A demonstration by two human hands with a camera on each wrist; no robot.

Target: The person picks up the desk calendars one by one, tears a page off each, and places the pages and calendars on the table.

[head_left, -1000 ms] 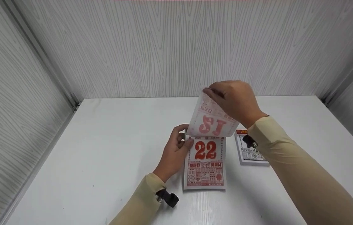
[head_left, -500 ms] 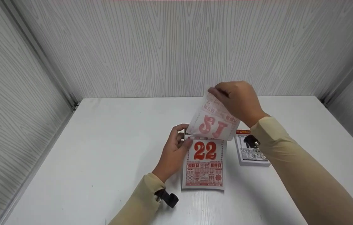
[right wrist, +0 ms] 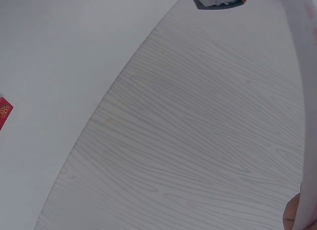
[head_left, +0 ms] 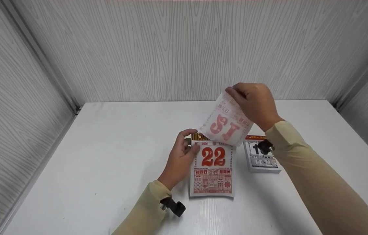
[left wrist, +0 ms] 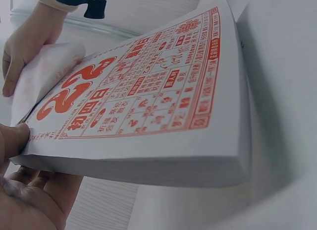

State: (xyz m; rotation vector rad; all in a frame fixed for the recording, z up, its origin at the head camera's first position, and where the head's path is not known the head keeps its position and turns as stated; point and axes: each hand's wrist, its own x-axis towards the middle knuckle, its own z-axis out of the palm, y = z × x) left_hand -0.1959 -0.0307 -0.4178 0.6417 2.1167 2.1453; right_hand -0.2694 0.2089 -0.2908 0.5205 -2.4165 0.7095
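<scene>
A thick tear-off calendar point(head_left: 213, 179) with a red 22 on top tilts up from the white table in the head view. My left hand point(head_left: 179, 160) grips its upper left edge, thumb on the 22 page and fingers beneath, as the left wrist view shows. Above it, my right hand point(head_left: 257, 102) pinches a thin loose page point(head_left: 224, 127), its pale red print showing through from behind. The page's lower left corner stands apart from the gold binding strip point(head_left: 200, 136); whether its right side still joins the strip I cannot tell.
A second calendar block point(head_left: 263, 160), with black print and a red top band, lies on the table point(head_left: 122, 156) under my right wrist. Pale wood-grain panels point(head_left: 184, 49) close off the back and both sides.
My right hand has moved right with the page. The page's left side has come away from the top of the calendar, baring the gold strip. My left hand keeps its grip.
</scene>
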